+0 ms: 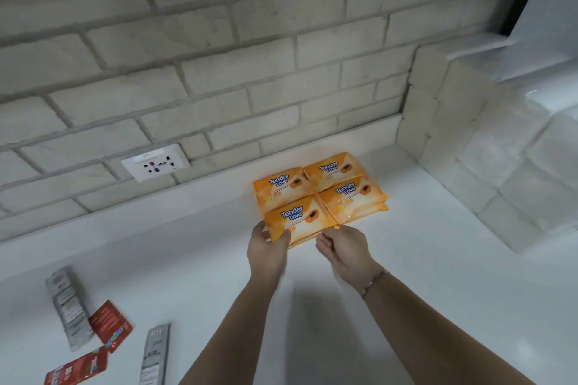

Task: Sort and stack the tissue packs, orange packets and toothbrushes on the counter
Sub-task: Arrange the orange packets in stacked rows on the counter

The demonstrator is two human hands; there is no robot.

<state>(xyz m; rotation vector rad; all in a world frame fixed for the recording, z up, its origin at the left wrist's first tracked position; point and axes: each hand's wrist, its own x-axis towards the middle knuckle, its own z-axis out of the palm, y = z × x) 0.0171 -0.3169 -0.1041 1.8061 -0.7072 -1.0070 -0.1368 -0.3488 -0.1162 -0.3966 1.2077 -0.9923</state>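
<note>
Several orange "Tender Love" tissue packs [319, 194] lie in a two-by-two block, stacked in layers, on the white counter [422, 275] near the back wall. My left hand [267, 248] grips the near-left pack [298, 220] at its front left corner, thumb on top. My right hand [342, 248] is just in front of the block's near edge, fingers loosely curled; I cannot tell if it touches a pack. Grey toothbrush packs lie at the lower left: one stack [68, 306] and a single one [154, 353]. Two red-orange packets [111, 325] [76, 369] lie between them.
A brick-tiled wall runs behind the counter, with a white power socket [155, 161] low on it. A tiled corner pillar [444, 122] and a white ledge [531, 72] stand at the right.
</note>
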